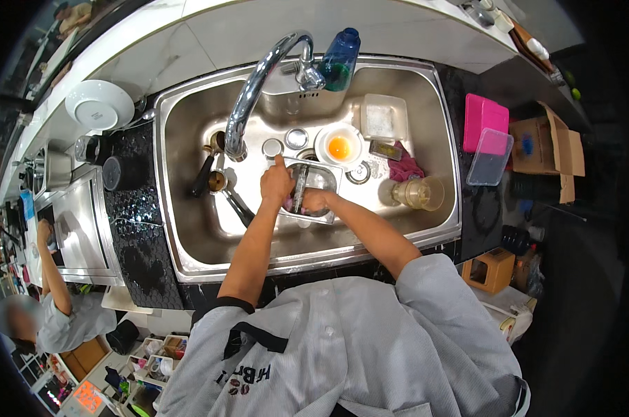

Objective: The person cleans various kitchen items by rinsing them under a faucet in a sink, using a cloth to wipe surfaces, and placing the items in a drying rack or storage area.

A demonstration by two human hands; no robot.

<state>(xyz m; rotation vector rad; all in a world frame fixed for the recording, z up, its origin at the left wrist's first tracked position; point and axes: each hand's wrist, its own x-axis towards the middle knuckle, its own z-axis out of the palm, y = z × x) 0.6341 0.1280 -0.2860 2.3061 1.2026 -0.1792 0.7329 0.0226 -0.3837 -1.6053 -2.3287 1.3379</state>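
Both my hands are over a clear square container [322, 180] low in the middle of a steel sink [309, 250]. My left hand [277, 182] grips the container's left rim. My right hand [317, 200] reaches inside it; something pinkish shows by the fingers, too small to name. Water from the chrome faucet [246, 96] seems to run down into the container. Just above it sits a white bowl [339, 147] with orange liquid. Round metal lids [296, 138] lie nearby, and two black-handled portafilters [218, 181] rest at the left of the basin.
A blue bottle [340, 60] stands behind the faucet. Right in the basin are a square container [383, 117], a sponge [385, 150], a dark red cloth [405, 167] and a glass [421, 193]. Pink lids [483, 122] lie on the right counter. Another person [67, 323] works at far left.
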